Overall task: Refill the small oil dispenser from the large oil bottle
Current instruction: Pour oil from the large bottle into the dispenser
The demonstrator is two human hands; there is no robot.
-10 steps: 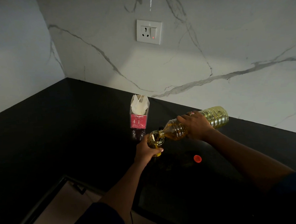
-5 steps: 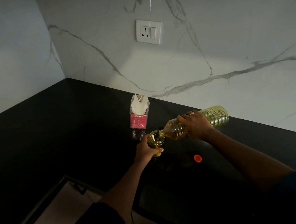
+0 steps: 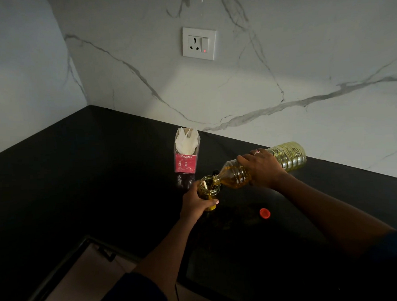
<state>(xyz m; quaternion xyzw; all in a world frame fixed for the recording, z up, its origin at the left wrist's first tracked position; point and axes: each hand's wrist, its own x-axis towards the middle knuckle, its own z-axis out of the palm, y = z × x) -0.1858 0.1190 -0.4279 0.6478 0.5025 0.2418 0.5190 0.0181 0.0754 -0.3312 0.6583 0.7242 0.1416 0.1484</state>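
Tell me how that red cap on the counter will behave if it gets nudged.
The red cap looks small and probably plastic, so likely very light. It lies loose on the glossy black counter, so a nudge would probably send it sliding. If it tips onto its round rim, it may roll.

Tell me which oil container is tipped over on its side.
The large oil bottle in the right hand; the small dispenser in the left hand stands upright.

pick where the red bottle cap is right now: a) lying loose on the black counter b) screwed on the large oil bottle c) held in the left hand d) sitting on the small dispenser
a: the red cap lies alone on the black counter, nearer the camera than the tilted large oil bottle, whose open mouth meets the small dispenser.
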